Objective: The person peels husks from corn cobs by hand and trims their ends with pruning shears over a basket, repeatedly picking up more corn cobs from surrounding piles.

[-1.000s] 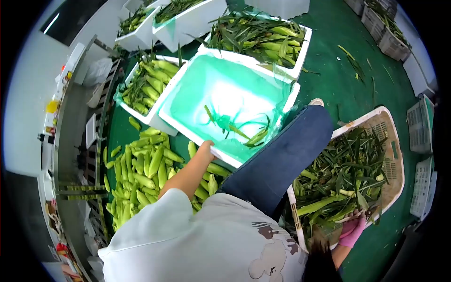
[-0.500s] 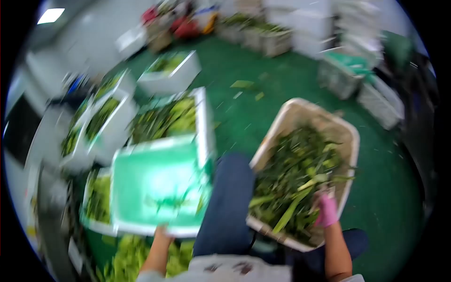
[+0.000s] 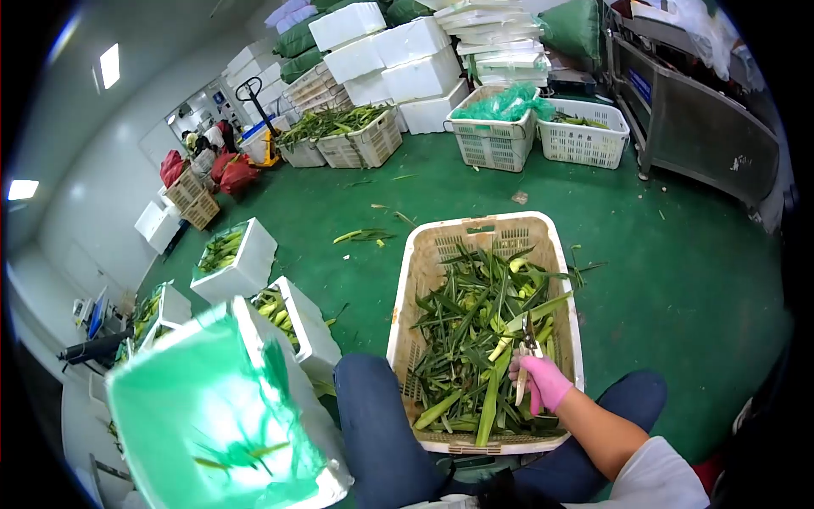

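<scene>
Has open green floor (image 3: 678, 305) beyond the right rim of the plastic crate (image 3: 441, 226); lower right of centre, grips pruning shears (image 3: 531, 346) in the pink-gloved right hand (image 3: 543, 382), above corn leaves (image 3: 466, 322).

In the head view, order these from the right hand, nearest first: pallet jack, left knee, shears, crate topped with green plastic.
1. Shears: in the right hand.
2. Left knee: to the left.
3. Crate topped with green plastic: ahead.
4. Pallet jack: far back, left.

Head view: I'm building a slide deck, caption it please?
Pink-gloved right hand holding shears over a crate of green leaves, a white box at left.
</scene>
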`<state>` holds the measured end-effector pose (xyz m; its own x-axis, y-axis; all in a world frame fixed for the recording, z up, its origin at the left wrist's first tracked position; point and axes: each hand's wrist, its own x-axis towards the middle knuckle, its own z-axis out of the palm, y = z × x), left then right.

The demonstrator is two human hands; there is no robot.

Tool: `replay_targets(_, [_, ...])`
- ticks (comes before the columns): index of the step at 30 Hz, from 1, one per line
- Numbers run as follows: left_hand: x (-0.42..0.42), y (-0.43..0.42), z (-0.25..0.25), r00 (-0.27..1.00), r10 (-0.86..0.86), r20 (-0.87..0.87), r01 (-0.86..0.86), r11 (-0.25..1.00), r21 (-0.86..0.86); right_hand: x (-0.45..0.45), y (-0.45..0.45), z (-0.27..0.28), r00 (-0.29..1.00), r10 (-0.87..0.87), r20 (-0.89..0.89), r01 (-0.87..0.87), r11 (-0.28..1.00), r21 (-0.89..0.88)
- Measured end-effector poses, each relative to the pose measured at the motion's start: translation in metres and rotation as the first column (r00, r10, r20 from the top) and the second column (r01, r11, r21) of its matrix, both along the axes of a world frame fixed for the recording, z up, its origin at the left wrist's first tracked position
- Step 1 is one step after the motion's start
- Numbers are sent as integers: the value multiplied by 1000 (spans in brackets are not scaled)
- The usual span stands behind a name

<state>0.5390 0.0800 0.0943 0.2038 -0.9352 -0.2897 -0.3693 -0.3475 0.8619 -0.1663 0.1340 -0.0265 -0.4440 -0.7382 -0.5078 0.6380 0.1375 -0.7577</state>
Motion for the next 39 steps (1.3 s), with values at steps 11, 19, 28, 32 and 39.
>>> replay_targets(11, [-159, -171, 160, 690, 92, -718, -344, 914, -214, 3, 1, 55, 987, 6, 163, 12, 994, -106])
replay_targets(19, [-499, -545, 162, 546, -673, -499, 387, 731, -563, -10, -16, 57, 1000, -29, -9, 29, 999, 13])
replay_targets(28, [-541, -463, -94, 321, -701, 637, 928, 368, -62, -26, -11, -22, 983, -37, 179, 10, 989, 146])
replay_targets(32, [-370, -501, -190, 526, 81, 847, 153, 970, -188, -15, -29, -17, 984, -103, 149, 76, 982, 172])
replay_targets(39, [-306, -560, -283, 750, 131, 649, -74, 991, -114, -48, -8, -65, 995, 25, -100, 15, 924, 382])
